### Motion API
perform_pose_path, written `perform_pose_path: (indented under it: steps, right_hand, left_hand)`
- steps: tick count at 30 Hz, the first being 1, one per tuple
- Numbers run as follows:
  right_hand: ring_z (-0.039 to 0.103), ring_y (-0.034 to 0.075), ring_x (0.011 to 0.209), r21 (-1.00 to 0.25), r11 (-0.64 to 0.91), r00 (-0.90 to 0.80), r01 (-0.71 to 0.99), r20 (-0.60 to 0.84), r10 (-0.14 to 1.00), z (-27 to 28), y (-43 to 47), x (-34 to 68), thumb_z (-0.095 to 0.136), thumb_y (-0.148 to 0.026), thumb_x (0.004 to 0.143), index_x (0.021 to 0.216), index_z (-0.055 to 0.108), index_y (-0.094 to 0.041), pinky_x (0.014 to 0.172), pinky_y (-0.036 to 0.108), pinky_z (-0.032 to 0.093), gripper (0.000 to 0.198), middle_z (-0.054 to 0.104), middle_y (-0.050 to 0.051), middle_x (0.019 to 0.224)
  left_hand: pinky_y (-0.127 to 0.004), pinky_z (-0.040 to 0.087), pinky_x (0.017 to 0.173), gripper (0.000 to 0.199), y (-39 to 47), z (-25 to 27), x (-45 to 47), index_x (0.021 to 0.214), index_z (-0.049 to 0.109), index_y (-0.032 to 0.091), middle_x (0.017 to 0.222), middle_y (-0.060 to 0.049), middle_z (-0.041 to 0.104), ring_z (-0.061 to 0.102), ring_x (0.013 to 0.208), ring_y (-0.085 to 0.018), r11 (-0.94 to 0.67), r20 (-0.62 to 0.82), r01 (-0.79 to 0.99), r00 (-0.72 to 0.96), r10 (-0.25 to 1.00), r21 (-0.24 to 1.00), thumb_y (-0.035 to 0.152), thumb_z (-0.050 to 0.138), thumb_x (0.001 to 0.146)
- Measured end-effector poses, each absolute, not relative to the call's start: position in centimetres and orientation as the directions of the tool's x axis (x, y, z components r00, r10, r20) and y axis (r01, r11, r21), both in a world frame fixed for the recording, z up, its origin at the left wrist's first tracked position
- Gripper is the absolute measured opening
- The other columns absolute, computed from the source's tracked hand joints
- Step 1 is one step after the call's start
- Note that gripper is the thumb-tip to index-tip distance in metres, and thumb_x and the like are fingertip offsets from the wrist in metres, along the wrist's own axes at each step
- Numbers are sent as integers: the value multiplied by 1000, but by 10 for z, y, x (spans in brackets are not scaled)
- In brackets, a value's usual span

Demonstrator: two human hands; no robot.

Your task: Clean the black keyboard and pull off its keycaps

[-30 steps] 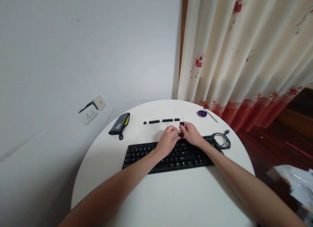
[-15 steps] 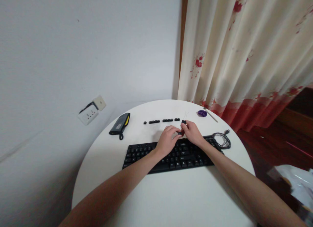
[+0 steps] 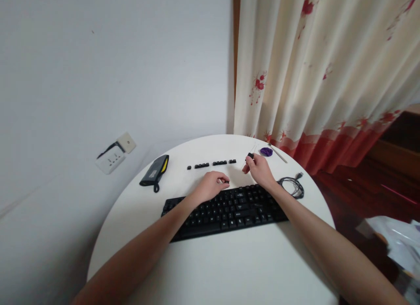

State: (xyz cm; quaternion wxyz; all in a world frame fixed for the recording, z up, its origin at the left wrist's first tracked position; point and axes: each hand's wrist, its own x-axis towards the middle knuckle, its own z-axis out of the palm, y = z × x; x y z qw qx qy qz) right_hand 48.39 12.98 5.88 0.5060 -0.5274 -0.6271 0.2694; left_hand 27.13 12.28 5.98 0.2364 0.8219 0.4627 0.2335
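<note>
A black keyboard (image 3: 241, 207) lies across the round white table, below both hands. My left hand (image 3: 208, 186) is above its back edge, thumb and fingers pinched on a small black keycap (image 3: 227, 181). To the right, my right hand (image 3: 261, 169) is closed around the black handle of a wire keycap puller (image 3: 250, 156), whose thin wire ends stick out at both sides. Behind the hands runs a row of loose black keycaps (image 3: 219, 163) in small groups, with a single keycap (image 3: 189, 167) at its left end.
A dark grey pouch (image 3: 154, 170) with yellow trim and a strap lies at the left. A purple crumpled item (image 3: 266, 152) and a thin brush-like stick (image 3: 278, 154) sit at the back right. Right of the keyboard is a coiled cable (image 3: 297, 187). A wall and a curtain (image 3: 278, 77) stand behind.
My hands have come apart: the left moved left with the keycap, the right stays at the right with the puller. The view has shifted slightly to the right.
</note>
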Motion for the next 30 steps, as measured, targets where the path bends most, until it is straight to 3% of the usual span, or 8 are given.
perform_pose_path:
  steps: [5, 9, 17, 22, 30]
  right_hand:
    - [64, 16, 53, -883, 287, 141, 371, 359, 923, 65, 135, 495, 42, -34, 93, 74, 49, -19, 55, 24, 46, 26, 69, 7, 61]
    - [63, 15, 51, -888, 295, 178, 353, 373, 911, 67, 138, 503, 41, -36, 94, 74, 48, -19, 53, 23, 46, 27, 69, 8, 61]
    - [63, 16, 50, -883, 357, 204, 306, 426, 881, 66, 143, 507, 43, -37, 92, 73, 50, -19, 51, 23, 46, 28, 68, 6, 59]
    - [62, 15, 49, -884, 372, 200, 283, 434, 879, 67, 142, 505, 44, -38, 92, 72, 50, -19, 50, 23, 45, 28, 66, 4, 56]
    - [62, 15, 50, -884, 363, 189, 294, 426, 885, 66, 140, 504, 46, -37, 92, 71, 51, -18, 51, 23, 46, 28, 66, 4, 57]
  left_hand:
    - [-29, 47, 77, 12, 153, 60, 285, 82, 77, 19, 82, -4, 73, 65, 78, -20, -506, 133, 703, 514, 847, 500, 22, 74, 71]
    - [-30, 47, 78, 13, 179, 52, 313, 84, 78, 20, 83, -4, 73, 65, 78, -21, -574, 194, 693, 550, 812, 437, 20, 73, 72]
    - [-36, 42, 90, 16, 222, 36, 347, 93, 77, 24, 96, -7, 69, 54, 100, -26, -612, 275, 766, 556, 785, 197, 25, 71, 78]
    - [-41, 39, 90, 15, 238, 32, 345, 86, 76, 28, 113, -5, 61, 45, 108, -28, -543, 337, 815, 462, 820, 204, 37, 75, 74]
    - [-45, 37, 91, 17, 249, 32, 345, 83, 75, 30, 119, -4, 55, 42, 113, -31, -450, 232, 846, 395, 889, 285, 41, 74, 71]
